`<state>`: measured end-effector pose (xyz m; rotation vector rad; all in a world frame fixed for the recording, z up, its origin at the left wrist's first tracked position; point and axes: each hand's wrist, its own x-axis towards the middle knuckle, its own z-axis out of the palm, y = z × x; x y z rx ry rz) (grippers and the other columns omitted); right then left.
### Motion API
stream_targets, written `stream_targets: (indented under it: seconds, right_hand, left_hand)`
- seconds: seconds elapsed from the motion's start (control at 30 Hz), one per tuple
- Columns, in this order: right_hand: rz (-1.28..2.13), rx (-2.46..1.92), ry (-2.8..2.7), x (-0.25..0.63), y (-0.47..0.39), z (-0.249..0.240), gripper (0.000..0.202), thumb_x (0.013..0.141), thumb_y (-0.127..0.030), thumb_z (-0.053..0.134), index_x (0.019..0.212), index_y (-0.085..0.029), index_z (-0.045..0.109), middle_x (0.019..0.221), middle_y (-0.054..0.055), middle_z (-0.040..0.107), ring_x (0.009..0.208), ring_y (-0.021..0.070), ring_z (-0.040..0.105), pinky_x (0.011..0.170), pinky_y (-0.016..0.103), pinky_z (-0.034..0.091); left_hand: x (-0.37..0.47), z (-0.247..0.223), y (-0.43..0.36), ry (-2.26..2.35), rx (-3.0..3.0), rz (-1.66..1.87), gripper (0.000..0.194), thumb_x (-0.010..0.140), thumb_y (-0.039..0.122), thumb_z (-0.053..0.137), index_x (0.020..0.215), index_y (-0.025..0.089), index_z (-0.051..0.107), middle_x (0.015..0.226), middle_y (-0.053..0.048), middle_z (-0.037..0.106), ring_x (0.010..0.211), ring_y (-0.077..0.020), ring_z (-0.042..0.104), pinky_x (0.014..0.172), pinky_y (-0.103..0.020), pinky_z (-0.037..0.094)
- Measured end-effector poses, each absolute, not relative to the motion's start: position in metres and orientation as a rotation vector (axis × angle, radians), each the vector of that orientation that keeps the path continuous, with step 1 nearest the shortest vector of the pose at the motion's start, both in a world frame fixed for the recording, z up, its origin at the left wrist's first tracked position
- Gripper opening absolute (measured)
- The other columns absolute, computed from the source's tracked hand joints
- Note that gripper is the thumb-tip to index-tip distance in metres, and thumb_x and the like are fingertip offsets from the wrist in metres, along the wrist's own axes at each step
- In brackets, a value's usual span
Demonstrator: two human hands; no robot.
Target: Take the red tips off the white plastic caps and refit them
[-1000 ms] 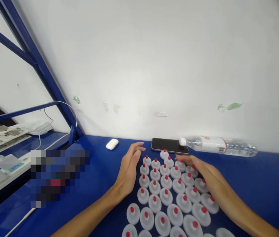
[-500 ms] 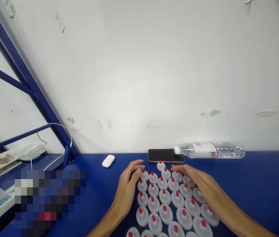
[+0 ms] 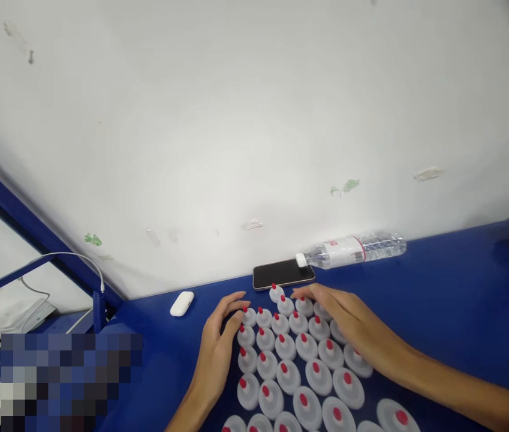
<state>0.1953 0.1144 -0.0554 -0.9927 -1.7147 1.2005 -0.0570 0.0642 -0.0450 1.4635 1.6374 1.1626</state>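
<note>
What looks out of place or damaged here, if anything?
Oddly, the bottle lies on its side, cap overlapping the phone; the wall behind has blemished patches. The red-tipped pieces look upright; no spill shows.

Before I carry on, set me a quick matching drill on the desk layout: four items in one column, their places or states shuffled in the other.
Items
1. White case
2. Plastic bottle
3. Phone
4. Red-tipped discs

Places or states
A. Lying on its side along the wall, white cap on
B. Grouped in rows between the left hand and the right hand
C. On the blue table, to the left of the left hand's fingers
D. Flat, with its black screen up

Pairs: 1-C, 2-A, 3-D, 4-B
</note>
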Motion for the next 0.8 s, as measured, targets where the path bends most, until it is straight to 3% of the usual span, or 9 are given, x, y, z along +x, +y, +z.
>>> stream_targets:
  seconds: [0.23, 0.4, 0.53, 0.8]
  right_hand:
    - [1.155, -0.915, -1.727, 0.1963, 0.1177, -0.0569, 0.048, 0.103, -0.053, 0.035, 0.120, -0.031, 0.073, 0.115, 0.005, 0.073, 0.114, 0.0309, 0.063, 0.101, 0.048, 0.047]
    - [1.145, -0.917, -1.733, 0.1970, 0.1187, -0.0592, 0.047, 0.104, -0.049, 0.034, 0.123, -0.030, 0.073, 0.096, 0.004, 0.075, 0.108, 0.0300, 0.066, 0.100, 0.047, 0.047]
    - [1.114, -0.920, -1.744, 0.1971, 0.1183, -0.0588, 0.047, 0.105, -0.048, 0.033, 0.120, -0.030, 0.073, 0.102, 0.004, 0.074, 0.108, 0.0289, 0.065, 0.097, 0.044, 0.048]
    - [1.113, -0.954, -1.768, 0.1977, 0.1185, -0.0575, 0.048, 0.105, -0.047, 0.031, 0.120, -0.029, 0.073, 0.079, 0.003, 0.071, 0.104, 0.0291, 0.067, 0.097, 0.045, 0.047]
  left_hand:
    - [-0.0554, -0.0435, 0.0670, 1.656, 1.462, 1.142, 0.043, 0.094, 0.046, 0.051, 0.129, 0.021, 0.056, 0.125, -0.009, 0.069, 0.124, -0.0264, 0.058, 0.111, -0.044, 0.034]
    - [-0.0546, -0.0424, 0.0662, 1.665, 1.458, 1.138, 0.043, 0.093, 0.045, 0.053, 0.128, 0.021, 0.057, 0.127, -0.008, 0.069, 0.125, -0.0265, 0.058, 0.111, -0.043, 0.035]
    - [-0.0544, -0.0421, 0.0676, 1.667, 1.472, 1.126, 0.039, 0.093, 0.043, 0.054, 0.124, 0.021, 0.060, 0.129, -0.008, 0.068, 0.127, -0.0261, 0.057, 0.111, -0.042, 0.036]
    - [-0.0569, -0.0447, 0.0683, 1.714, 1.572, 1.076, 0.034, 0.093, 0.043, 0.053, 0.117, 0.023, 0.066, 0.128, -0.005, 0.069, 0.124, -0.0277, 0.059, 0.108, -0.043, 0.040]
